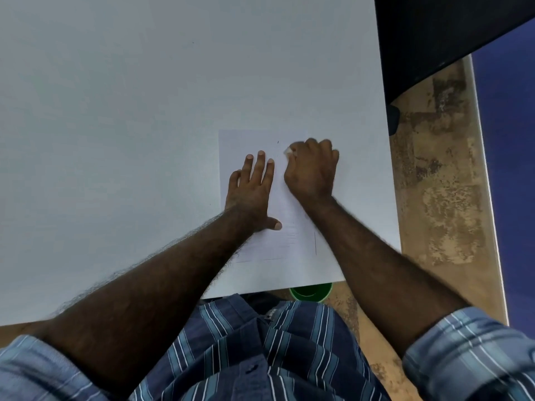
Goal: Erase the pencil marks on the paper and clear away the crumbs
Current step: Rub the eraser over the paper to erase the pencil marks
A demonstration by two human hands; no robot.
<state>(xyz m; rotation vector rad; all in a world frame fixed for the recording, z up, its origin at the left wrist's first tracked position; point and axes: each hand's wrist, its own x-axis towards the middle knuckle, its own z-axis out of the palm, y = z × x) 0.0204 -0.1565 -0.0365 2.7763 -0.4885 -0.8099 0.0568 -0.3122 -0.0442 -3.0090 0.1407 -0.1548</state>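
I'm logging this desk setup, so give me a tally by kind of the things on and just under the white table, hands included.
Hands: 2, left hand pressing flat, right hand holding the eraser
White sheet of paper: 1
Small white eraser: 1
Green round container below the white table edge: 1
Total: 5

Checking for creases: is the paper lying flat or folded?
Flat: the paper lies spread on the table, left hand pressing it, no fold visible.
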